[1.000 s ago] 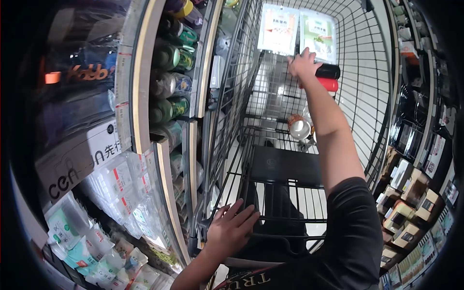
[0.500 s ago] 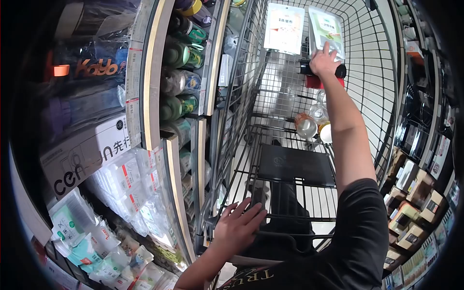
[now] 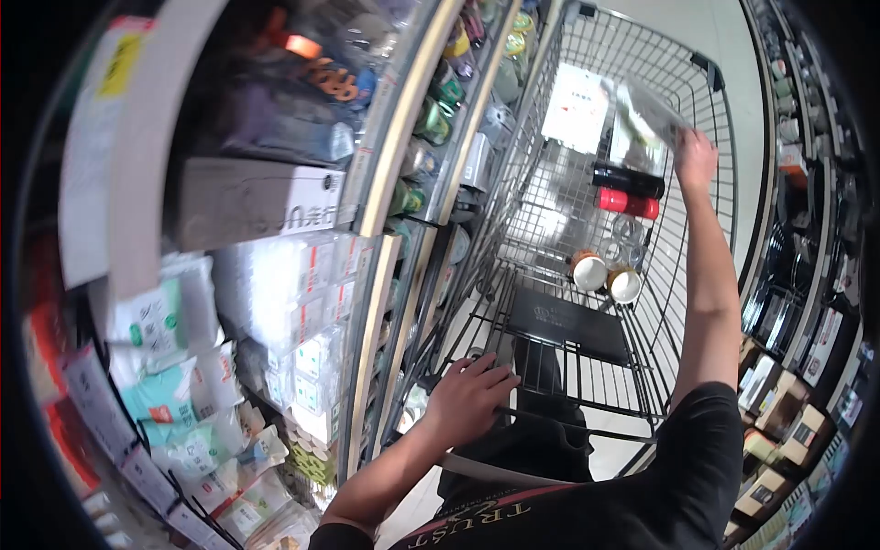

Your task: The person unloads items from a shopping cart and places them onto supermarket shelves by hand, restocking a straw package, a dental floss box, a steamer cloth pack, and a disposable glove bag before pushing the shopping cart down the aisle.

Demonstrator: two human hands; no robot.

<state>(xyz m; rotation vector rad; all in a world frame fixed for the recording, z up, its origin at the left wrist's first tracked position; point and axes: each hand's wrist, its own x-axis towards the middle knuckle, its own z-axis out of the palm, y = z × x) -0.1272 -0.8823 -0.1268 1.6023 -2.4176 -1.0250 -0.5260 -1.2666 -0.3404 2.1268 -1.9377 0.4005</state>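
Note:
My right hand (image 3: 697, 160) is closed on the right edge of a shiny white-and-green packet (image 3: 637, 133), which is tilted up inside the shopping cart (image 3: 683, 316). A white packet with orange print (image 3: 576, 108) lies flat to its left. Just below the held packet are a black cylinder (image 3: 628, 180) and a red cylinder (image 3: 627, 203). Clear glass jars (image 3: 625, 240) and two white-topped round containers (image 3: 589, 272) sit nearer to me. My left hand (image 3: 472, 399) rests over the near left corner of the cart, its fingers stretched out and holding nothing.
Shelves with bottles (image 3: 435, 119) and bagged goods (image 3: 183, 394) stand close along the cart's left side. A dark seat panel (image 3: 568, 323) crosses the near end of the cart. More shelves with boxed goods (image 3: 784, 431) line the right.
My right hand has moved from the packet's lower part to its right edge and gripped it, tilting it up. The black and red cylinders are now uncovered. The view has shifted.

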